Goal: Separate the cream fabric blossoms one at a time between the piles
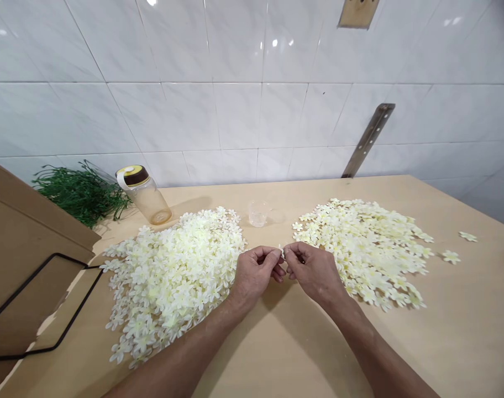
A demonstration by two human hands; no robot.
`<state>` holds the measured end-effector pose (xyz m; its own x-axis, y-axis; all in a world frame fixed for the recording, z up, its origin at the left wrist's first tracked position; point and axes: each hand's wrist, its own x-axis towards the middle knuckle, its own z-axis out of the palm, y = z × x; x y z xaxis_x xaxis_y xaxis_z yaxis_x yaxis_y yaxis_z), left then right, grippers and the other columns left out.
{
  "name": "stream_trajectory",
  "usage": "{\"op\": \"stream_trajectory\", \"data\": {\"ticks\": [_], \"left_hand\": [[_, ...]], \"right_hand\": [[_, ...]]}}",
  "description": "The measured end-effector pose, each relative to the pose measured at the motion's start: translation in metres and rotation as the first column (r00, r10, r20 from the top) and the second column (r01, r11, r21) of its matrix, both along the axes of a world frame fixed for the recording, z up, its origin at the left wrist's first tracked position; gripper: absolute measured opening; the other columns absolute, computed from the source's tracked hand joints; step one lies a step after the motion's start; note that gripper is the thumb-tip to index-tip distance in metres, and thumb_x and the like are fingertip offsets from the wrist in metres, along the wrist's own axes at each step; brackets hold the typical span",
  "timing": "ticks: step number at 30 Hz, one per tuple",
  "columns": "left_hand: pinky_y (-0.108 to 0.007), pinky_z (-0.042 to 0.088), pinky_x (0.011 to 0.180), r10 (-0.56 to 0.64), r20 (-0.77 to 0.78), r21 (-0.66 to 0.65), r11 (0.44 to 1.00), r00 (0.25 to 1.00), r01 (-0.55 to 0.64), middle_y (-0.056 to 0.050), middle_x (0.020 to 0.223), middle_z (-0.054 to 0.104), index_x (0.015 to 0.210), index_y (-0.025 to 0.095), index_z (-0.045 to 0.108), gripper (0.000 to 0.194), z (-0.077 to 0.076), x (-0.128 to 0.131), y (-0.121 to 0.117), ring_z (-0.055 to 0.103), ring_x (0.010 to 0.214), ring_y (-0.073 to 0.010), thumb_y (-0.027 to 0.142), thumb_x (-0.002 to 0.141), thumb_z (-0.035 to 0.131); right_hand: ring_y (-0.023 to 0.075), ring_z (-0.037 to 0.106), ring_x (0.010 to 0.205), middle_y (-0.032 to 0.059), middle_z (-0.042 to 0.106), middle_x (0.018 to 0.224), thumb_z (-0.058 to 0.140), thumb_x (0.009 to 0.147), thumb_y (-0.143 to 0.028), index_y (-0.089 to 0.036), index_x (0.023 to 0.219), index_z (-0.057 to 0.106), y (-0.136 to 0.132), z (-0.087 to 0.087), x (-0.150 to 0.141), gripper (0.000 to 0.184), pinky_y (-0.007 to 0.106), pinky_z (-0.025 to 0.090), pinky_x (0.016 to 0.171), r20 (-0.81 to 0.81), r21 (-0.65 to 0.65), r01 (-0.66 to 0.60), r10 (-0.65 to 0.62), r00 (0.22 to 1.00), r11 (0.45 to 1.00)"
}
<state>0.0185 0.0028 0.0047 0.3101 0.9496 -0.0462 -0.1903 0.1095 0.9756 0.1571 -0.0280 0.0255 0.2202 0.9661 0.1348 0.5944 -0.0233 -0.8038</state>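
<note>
My left hand (257, 272) and my right hand (314, 271) meet over the middle of the wooden table (463, 331), fingers curled and pinched together on one small white flower piece (281, 251) between their fingertips. A big heap of cream-white fabric flowers (173, 276) lies to the left of my hands. A flatter heap of flower pieces (368, 249) lies to the right. A small clear plastic cup (258, 213) stands just beyond my hands, between the two heaps.
A clear bottle with a brown and yellow cap (146, 196) stands at the back left beside a bunch of green plastic stems (80, 193). A cardboard box (24, 243) with a black wire frame (48, 304) fills the left edge. Two loose flowers (459, 249) lie far right. White tiled wall behind.
</note>
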Motion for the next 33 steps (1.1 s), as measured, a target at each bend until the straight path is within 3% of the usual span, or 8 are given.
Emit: {"op": "stream_trajectory", "data": {"ticks": [4,10,23,27,33], "left_hand": [[-0.026,0.054,0.05,0.02,-0.044,0.014,1.0,0.999,-0.02,-0.004,0.056,0.065,0.078,0.01,0.068,0.026,0.0004,-0.0002,-0.0002,0.061,0.048,-0.0139,0.037,0.077,0.07],[-0.025,0.054,0.05,0.045,-0.059,0.036,0.998,0.997,-0.043,-0.004,0.057,0.066,0.077,0.012,0.069,0.024,-0.0018,-0.001,0.0018,0.062,0.048,-0.014,0.036,0.077,0.068],[-0.024,0.053,0.048,0.023,-0.026,-0.029,0.999,0.999,-0.023,-0.004,0.061,0.066,0.075,0.011,0.066,0.022,-0.0075,0.0009,0.0058,0.061,0.048,-0.0123,0.032,0.08,0.064],[-0.022,0.05,0.046,0.012,-0.015,-0.048,0.999,1.0,-0.013,-0.003,0.057,0.064,0.073,0.012,0.064,0.022,-0.0078,0.0008,0.0054,0.057,0.045,-0.0108,0.033,0.08,0.064],[-0.022,0.05,0.047,-0.003,-0.008,-0.059,0.998,1.0,0.002,-0.003,0.055,0.063,0.07,0.012,0.061,0.024,-0.0071,0.0015,0.0048,0.058,0.046,-0.0115,0.033,0.081,0.062]], "right_hand": [[0.0147,0.063,0.049,-0.001,0.066,0.057,0.052,0.083,-0.035,-0.021,0.07,0.068,-0.0012,0.0008,-0.0009,0.024,0.023,0.048,0.049,0.01,-0.003,0.017,-0.016,1.0,1.0],[0.0171,0.065,0.053,0.0015,0.068,0.06,0.055,0.084,-0.041,-0.019,0.084,0.071,-0.0014,-0.0001,-0.0012,0.027,0.027,0.055,0.054,-0.197,-0.054,-0.058,0.046,0.979,0.997],[0.0169,0.065,0.053,0.0012,0.067,0.06,0.056,0.084,-0.044,-0.019,0.085,0.07,0.0022,-0.0072,0.0023,0.029,0.027,0.056,0.054,-0.252,-0.096,-0.067,0.041,0.967,0.993],[0.0163,0.064,0.05,0.0007,0.066,0.058,0.054,0.084,-0.043,-0.019,0.081,0.069,0.0016,-0.0041,-0.001,0.029,0.026,0.053,0.051,-0.209,-0.114,-0.055,0.031,0.978,0.992],[0.015,0.06,0.05,0.0002,0.066,0.058,0.049,0.085,-0.034,-0.021,0.071,0.067,0.0006,-0.0069,-0.0042,0.027,0.022,0.045,0.048,0.034,0.016,-0.024,0.023,0.999,1.0]]}}
